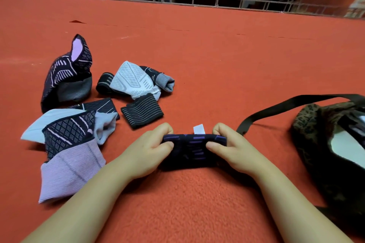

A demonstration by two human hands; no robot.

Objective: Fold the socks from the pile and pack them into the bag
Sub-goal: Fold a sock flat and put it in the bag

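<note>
A loose pile of black, lilac and pale grey patterned socks (94, 102) is spread on the red fuzzy carpet floor (217, 55) at the left. Nearest in the pile, a black sock with a ribbed lilac cuff (69, 156) is seen. In the middle, a dark navy sock with purple stripes (192, 151) is folded over and held low, just above the carpet. Its left end is pinched by the left hand (152, 150), and its right end is pinched by the right hand (229, 144); both grips are closed on it. A small white paper tag (198, 128) sticks up behind the sock; no writing can be read on it. At the right, a brown patterned cloth bag with a dark strap (316, 122) is lying open on the carpet, with something pale inside.
</note>
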